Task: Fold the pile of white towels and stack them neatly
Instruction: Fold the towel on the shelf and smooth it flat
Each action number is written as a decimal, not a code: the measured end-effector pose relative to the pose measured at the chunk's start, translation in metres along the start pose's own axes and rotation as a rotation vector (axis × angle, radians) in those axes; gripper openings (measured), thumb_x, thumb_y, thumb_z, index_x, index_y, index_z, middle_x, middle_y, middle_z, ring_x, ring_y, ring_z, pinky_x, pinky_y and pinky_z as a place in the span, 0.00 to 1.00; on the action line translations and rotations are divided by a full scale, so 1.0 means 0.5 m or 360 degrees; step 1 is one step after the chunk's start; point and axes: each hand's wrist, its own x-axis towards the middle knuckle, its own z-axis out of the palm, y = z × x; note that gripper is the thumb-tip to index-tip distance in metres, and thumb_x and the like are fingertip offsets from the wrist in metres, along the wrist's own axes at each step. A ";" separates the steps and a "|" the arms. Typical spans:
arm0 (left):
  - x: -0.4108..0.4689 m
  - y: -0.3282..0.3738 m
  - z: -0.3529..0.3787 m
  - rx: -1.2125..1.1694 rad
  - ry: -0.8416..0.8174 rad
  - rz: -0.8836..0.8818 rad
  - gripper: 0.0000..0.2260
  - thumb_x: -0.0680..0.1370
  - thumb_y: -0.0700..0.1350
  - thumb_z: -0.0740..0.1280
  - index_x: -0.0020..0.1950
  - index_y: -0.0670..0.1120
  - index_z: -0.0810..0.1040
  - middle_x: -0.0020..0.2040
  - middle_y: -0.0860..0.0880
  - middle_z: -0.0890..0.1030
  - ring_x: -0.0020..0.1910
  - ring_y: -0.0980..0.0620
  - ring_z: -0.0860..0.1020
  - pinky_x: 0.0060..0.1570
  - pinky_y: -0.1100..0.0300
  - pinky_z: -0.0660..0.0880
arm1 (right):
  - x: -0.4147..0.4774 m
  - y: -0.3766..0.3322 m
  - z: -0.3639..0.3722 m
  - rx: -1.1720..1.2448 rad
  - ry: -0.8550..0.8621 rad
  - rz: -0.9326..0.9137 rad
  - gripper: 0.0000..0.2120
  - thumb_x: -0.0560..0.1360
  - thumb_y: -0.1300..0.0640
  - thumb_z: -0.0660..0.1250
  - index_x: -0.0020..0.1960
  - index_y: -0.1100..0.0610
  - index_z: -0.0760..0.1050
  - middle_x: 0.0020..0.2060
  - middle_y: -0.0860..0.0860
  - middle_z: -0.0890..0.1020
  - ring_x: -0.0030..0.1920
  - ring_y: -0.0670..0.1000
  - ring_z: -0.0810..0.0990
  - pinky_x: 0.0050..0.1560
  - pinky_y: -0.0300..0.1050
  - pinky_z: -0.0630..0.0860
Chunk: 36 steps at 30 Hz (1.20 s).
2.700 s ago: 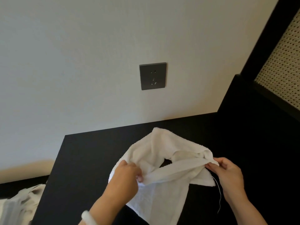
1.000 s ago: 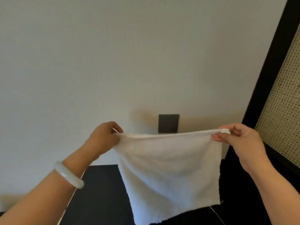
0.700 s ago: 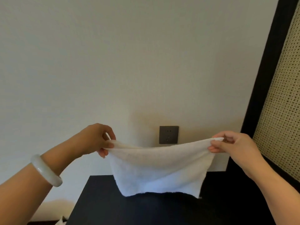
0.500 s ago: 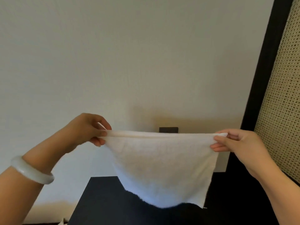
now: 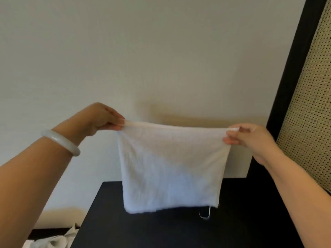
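So, towel: one white towel [image 5: 170,169] hangs in the air in front of the wall [image 5: 143,51], over the far part of the black table [image 5: 161,230]. Its top edge is stretched almost level between the two hands. Its bottom edge hangs free, and I cannot tell whether it brushes the tabletop.
Left hand: the left hand [image 5: 100,117] pinches the top left corner between thumb and curled fingers, with the arm reached forward. A pale bangle [image 5: 60,142] sits on the wrist.
Right hand: the right hand [image 5: 249,138] pinches the top right corner in the same way, at about the same height.
Why held so: with the corners drawn apart and lifted, the cloth's own weight seems to pull it flat, so creases drop out and the edges show square before a fold.
Loose thread: a loose thread [image 5: 206,214] dangles from the lower right corner.
Table's role: dark and flat, directly below the towel, it looks like the surface meant for folding.
Pile: crumpled white cloth [image 5: 52,241] lies at the near left beside the table, lower than its top and partly cut off. It is probably the unfolded rest.
Stack: no folded stack is in view.
Step in hand: spreading out, judged as early in this towel's fold.
Next move: it calls for matching corners, since an uneven pinch would skew the fold.
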 end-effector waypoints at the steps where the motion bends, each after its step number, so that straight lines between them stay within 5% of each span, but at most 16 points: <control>1: -0.013 0.005 -0.006 0.0002 0.0027 0.0054 0.04 0.73 0.26 0.69 0.44 0.33 0.80 0.39 0.38 0.81 0.29 0.52 0.83 0.31 0.67 0.79 | -0.009 -0.009 -0.005 -0.0011 0.0005 -0.0072 0.04 0.74 0.71 0.69 0.47 0.64 0.79 0.31 0.53 0.85 0.33 0.49 0.85 0.41 0.37 0.83; 5: -0.083 -0.079 -0.014 0.0175 0.0045 0.0119 0.04 0.71 0.27 0.71 0.42 0.35 0.81 0.32 0.43 0.83 0.30 0.52 0.82 0.34 0.68 0.79 | -0.091 0.034 -0.019 -0.0324 -0.0001 -0.0152 0.05 0.71 0.64 0.75 0.45 0.56 0.83 0.41 0.51 0.87 0.45 0.49 0.85 0.53 0.44 0.79; 9: -0.151 -0.310 0.047 0.0520 -0.0015 -0.0070 0.06 0.69 0.31 0.76 0.39 0.42 0.84 0.32 0.46 0.84 0.33 0.52 0.83 0.45 0.60 0.74 | -0.185 0.218 -0.010 -0.0516 -0.0037 0.0224 0.04 0.73 0.62 0.74 0.45 0.55 0.84 0.39 0.50 0.86 0.44 0.49 0.85 0.56 0.49 0.78; 13: -0.223 -0.534 0.126 0.0725 -0.0016 -0.0271 0.11 0.69 0.35 0.77 0.36 0.50 0.82 0.32 0.50 0.83 0.34 0.54 0.83 0.39 0.64 0.75 | -0.279 0.411 -0.003 -0.0725 -0.0028 0.0703 0.03 0.76 0.58 0.71 0.45 0.53 0.83 0.40 0.50 0.85 0.44 0.49 0.84 0.57 0.54 0.79; 17: -0.286 -0.634 0.164 0.0702 -0.0013 -0.0403 0.08 0.74 0.37 0.74 0.40 0.50 0.81 0.37 0.52 0.83 0.36 0.57 0.82 0.37 0.68 0.71 | -0.340 0.483 -0.013 -0.0793 0.0051 0.0869 0.05 0.77 0.61 0.70 0.47 0.51 0.81 0.46 0.49 0.83 0.49 0.48 0.81 0.55 0.49 0.78; 23: -0.347 -0.659 0.156 0.0696 0.0029 -0.0445 0.07 0.75 0.38 0.73 0.44 0.51 0.81 0.45 0.51 0.81 0.39 0.56 0.82 0.40 0.64 0.74 | -0.388 0.494 -0.026 -0.0993 0.0116 0.0757 0.10 0.75 0.61 0.71 0.47 0.46 0.77 0.55 0.47 0.75 0.49 0.45 0.77 0.45 0.39 0.74; 26: -0.376 -0.668 0.149 0.0883 0.0026 -0.0427 0.10 0.75 0.36 0.72 0.40 0.52 0.81 0.49 0.54 0.76 0.43 0.56 0.79 0.43 0.66 0.72 | -0.418 0.485 -0.026 -0.1521 0.0010 0.0689 0.09 0.75 0.59 0.72 0.49 0.47 0.76 0.58 0.45 0.71 0.55 0.45 0.73 0.55 0.43 0.75; 28: -0.391 -0.670 0.152 0.1055 0.0039 -0.0232 0.11 0.74 0.36 0.72 0.40 0.52 0.80 0.49 0.56 0.73 0.45 0.57 0.76 0.48 0.64 0.74 | -0.437 0.473 -0.023 -0.1893 -0.0111 0.0369 0.10 0.75 0.55 0.72 0.54 0.46 0.76 0.58 0.42 0.67 0.60 0.43 0.66 0.62 0.42 0.70; 32: -0.392 -0.645 0.203 0.1229 -0.0278 0.0454 0.09 0.75 0.44 0.73 0.53 0.54 0.80 0.55 0.60 0.71 0.56 0.62 0.70 0.58 0.70 0.66 | -0.445 0.453 0.023 -0.1634 -0.0753 -0.0024 0.12 0.77 0.50 0.69 0.58 0.40 0.74 0.57 0.35 0.66 0.61 0.36 0.62 0.59 0.32 0.62; 36: -0.348 -0.648 0.248 0.1327 -0.0501 0.0604 0.08 0.80 0.48 0.66 0.58 0.54 0.79 0.56 0.58 0.73 0.55 0.58 0.71 0.59 0.62 0.71 | -0.441 0.481 0.086 -0.1421 -0.1016 -0.0124 0.08 0.79 0.51 0.68 0.57 0.41 0.78 0.54 0.35 0.69 0.58 0.37 0.67 0.59 0.31 0.67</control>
